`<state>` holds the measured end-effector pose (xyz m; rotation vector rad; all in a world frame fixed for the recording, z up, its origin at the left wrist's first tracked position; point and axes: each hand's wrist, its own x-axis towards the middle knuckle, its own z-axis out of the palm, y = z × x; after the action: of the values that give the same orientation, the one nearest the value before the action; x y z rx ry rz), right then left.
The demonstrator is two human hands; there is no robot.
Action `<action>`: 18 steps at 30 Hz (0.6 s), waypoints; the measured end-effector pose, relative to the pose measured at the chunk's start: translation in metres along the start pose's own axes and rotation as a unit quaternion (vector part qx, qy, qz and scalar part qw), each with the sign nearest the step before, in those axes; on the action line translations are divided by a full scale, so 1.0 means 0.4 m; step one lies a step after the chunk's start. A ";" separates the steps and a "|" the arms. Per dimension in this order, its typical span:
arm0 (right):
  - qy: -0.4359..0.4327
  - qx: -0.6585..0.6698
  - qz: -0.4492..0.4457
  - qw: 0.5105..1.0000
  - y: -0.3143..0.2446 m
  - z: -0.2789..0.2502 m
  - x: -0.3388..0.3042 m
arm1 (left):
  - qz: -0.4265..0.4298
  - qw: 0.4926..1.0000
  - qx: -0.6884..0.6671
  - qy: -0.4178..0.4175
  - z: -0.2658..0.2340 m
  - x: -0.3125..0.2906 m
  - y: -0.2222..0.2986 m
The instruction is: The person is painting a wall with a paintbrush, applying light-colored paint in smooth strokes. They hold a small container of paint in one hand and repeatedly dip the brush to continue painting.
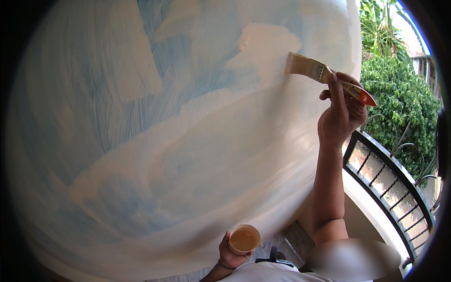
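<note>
My right hand is raised at the right, its fingers closed round the handle of a flat paintbrush. The handle is pale with an orange-red end, and the bristles point left against or very near the wall; I cannot tell whether they touch. Low in the middle, my left hand grips a small round cup of tan, paint-like liquid. Before me spreads a wall with blue showing through streaky cream-white strokes. A thicker pale patch lies just left of the bristles.
To the right, a black metal railing with twisted bars runs along a ledge. Dense green shrubs grow beyond it. Grey tiled floor shows at the foot of the wall, near my body.
</note>
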<state>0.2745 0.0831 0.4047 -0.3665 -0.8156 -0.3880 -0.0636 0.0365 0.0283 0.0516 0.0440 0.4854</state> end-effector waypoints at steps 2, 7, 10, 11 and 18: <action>0.013 -0.082 -0.079 0.993 -0.013 -0.021 0.017 | 0.007 1.000 0.002 -0.007 -0.016 -0.008 0.006; -0.210 -0.251 -0.296 0.897 -0.074 0.061 -0.115 | 0.022 1.000 -0.004 0.018 -0.016 -0.010 0.009; -0.288 -0.152 -0.283 0.902 -0.145 0.095 -0.197 | 0.011 1.000 0.014 0.014 0.007 0.007 0.008; -0.283 -0.106 -0.255 0.918 -0.149 0.092 -0.190 | 0.008 1.000 0.022 0.012 0.015 0.013 0.006; -0.045 -0.031 -0.028 0.998 -0.010 -0.034 0.000 | 0.039 0.999 0.017 0.014 -0.015 -0.006 -0.003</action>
<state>0.2811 0.0734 0.3966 -0.4226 -0.9049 -0.4529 -0.0656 0.0344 0.0222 0.0807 0.0773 0.5637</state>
